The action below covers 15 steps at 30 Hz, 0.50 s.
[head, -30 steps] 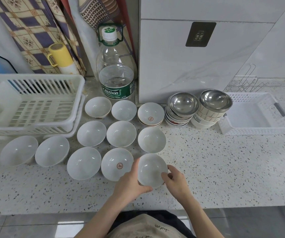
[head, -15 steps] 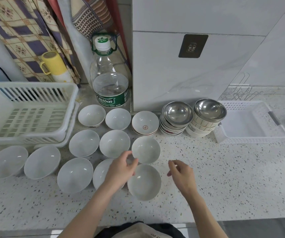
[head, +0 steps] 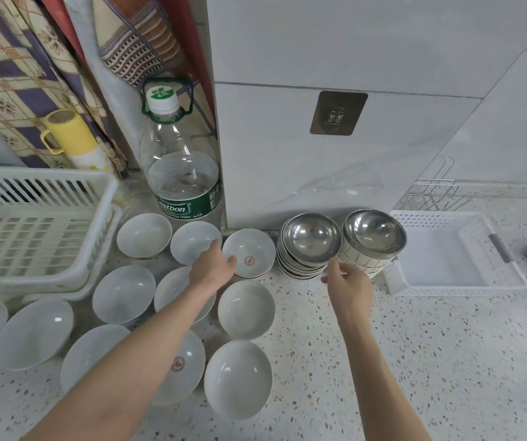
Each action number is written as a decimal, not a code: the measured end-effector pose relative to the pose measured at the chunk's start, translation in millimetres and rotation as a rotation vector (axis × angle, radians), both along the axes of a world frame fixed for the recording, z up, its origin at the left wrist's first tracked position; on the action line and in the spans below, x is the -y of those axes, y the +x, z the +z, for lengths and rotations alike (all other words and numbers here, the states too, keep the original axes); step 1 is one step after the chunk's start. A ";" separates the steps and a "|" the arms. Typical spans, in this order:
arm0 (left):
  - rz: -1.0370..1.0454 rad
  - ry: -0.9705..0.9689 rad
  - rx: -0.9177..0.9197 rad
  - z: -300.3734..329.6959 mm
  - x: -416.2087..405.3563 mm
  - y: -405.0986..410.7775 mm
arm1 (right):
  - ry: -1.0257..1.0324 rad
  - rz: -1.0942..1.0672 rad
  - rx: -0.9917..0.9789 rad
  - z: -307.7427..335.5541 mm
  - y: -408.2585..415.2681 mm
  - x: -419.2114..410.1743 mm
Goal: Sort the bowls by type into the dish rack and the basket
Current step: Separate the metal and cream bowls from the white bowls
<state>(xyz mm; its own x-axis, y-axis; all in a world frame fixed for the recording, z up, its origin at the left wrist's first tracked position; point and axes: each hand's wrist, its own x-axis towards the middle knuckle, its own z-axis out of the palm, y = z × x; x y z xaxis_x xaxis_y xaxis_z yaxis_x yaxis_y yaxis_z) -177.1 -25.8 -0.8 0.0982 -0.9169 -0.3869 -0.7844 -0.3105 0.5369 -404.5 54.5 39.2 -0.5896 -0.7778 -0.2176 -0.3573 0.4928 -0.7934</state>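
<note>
Both hands out over the counter [head: 415, 361]. Left hand [head: 213, 268] reaching across white bowls, fingertips at the near rim of the red-marked bowl [head: 249, 253]; grip not clear. Right hand [head: 346, 281] loosely curled, holding nothing, just below the left steel-topped stack [head: 310, 246]. Nearest: plain white bowls [head: 238, 378] spread on the speckled top. Further back, right stack [head: 373, 237] beside the white basket [head: 507, 281]. Dish rack [head: 90, 259] far left, water bottle [head: 181, 173] behind the bowls.

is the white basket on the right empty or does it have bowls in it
Empty: the basket shows only its bare white floor, and the steel-topped bowl stacks stand on the counter beside it.
</note>
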 end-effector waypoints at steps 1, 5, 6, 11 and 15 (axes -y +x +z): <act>-0.004 0.004 0.010 -2.3 1.5 -0.1 | 0.007 0.005 0.002 -0.7 -0.6 3.2; 0.021 -0.005 -0.047 -7.7 7.7 1.4 | 0.006 0.001 0.031 -2.5 -1.1 13.8; 0.024 -0.016 -0.061 -8.6 9.1 1.5 | 0.014 0.006 0.023 -2.6 -0.5 16.2; 0.024 -0.047 -0.101 -7.7 11.7 0.5 | 0.049 0.009 0.012 -2.4 0.8 24.5; 0.017 -0.027 -0.090 -8.2 14.8 1.8 | 0.040 -0.011 0.025 -2.8 2.3 27.5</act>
<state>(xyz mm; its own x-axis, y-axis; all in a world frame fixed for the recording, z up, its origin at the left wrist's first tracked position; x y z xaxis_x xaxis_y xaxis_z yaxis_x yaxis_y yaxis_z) -175.3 -40.7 -9.0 0.0795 -0.9257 -0.3697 -0.7274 -0.3075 0.6135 -402.2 27.0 36.3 -0.5919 -0.7617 -0.2636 -0.3317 0.5282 -0.7817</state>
